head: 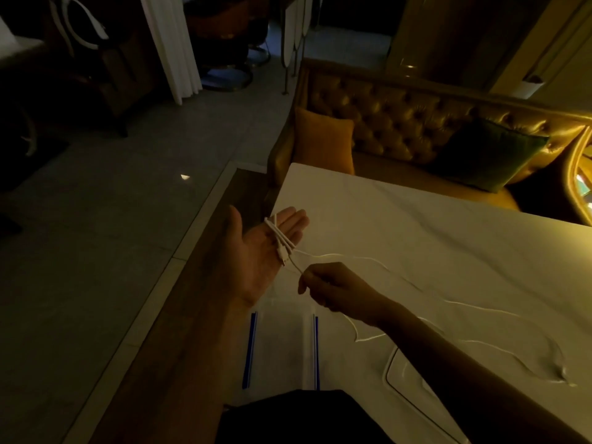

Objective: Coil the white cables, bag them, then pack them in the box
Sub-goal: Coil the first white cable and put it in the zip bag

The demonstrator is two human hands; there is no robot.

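Note:
My left hand (256, 254) is held palm up with straight fingers at the table's left edge. Turns of a thin white cable (282, 238) are wrapped round its fingers, with connector ends lying on the palm. My right hand (326, 283) pinches the same cable just right of the left palm. From there the loose cable (464, 304) trails right across the white table (416, 219) in slack curves. A clear zip bag (282, 347) with blue strips lies flat on the table below my hands. A clear box's rim (389, 370) shows under my right forearm.
A tufted golden sofa (400, 123) with an orange cushion (323, 139) and a dark green cushion (490, 155) stands right behind the table. Tiled floor (112, 219) lies to the left. The room is dim.

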